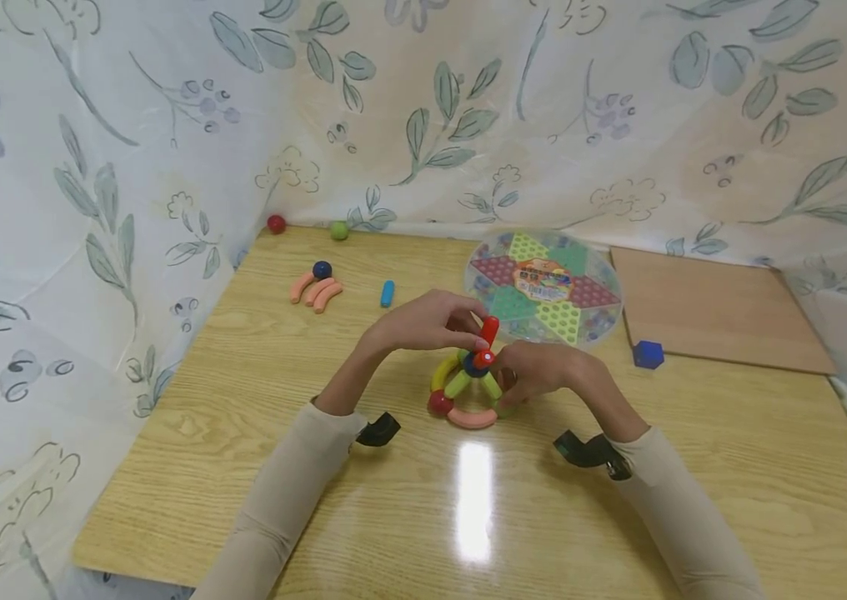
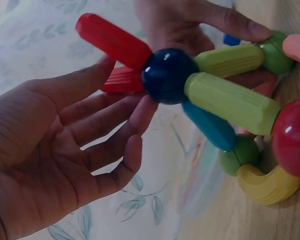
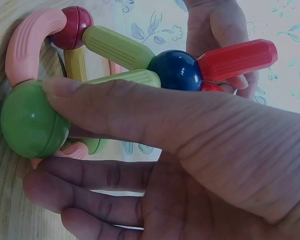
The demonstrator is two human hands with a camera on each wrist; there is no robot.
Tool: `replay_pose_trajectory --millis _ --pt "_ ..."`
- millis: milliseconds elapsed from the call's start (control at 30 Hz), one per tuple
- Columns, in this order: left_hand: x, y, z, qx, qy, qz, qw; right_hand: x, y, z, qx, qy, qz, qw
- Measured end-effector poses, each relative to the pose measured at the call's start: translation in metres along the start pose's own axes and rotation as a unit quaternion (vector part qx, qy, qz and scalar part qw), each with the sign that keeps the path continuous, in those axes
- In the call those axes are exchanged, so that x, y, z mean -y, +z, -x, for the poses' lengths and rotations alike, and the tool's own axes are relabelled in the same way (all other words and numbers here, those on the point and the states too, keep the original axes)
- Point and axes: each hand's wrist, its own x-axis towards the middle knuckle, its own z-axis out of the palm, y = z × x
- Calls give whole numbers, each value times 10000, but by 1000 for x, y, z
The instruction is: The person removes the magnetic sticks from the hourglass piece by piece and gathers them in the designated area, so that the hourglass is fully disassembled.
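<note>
Head view: one frame of coloured rods and balls [image 1: 458, 384], standing on the bench [image 1: 183, 475] between left hand [image 1: 434, 322] and right hand [image 1: 539, 368]. Likely fault: the slanting rods giving way at the top, if pressed sideways.

Left wrist view: dark blue ball [image 2: 169, 76], bearing upper red rod [image 2: 114, 41] and lower red rod [image 2: 124, 80]. A hard tug could part these joints. Left grip nearly closed, pinching the lower red rod.

Right wrist view: green ball [image 3: 34, 119], adjoining pink curved rod [image 3: 24, 47]. Slipping here could shift the base. Right grip partly open, loosely round the green ball, thumb touching.
</note>
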Motion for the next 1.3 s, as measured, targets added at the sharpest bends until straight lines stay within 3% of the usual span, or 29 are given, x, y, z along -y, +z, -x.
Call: replay_pose_trajectory --millis 200,733,900,1000,1067,1200,1300 --pt "1 3 -2 20 -127 195 9997 1 0 0 21 41 -44 10000" --pt "-3 5 -6 -131 390 -42 9991 0 -1 2 14 24 -34 10000" --pt "-2 5 -5 -283 282 564 9976 -1 -1 2 105 53 33 9999" --pt "0 3 -5 -646 96 1086 9919 0 -1 1 133 0 103 9999" --pt "2 0 -5 -1001 -27 1174 9880 1 -1 1 101 -30 173 9998" --pt "16 -10 0 -1839 -359 672 9800 2 0 0 49 35 270 9996" --pt "34 -21 8 -2405 -831 314 9666 3 0 -2 48 74 225 9997"
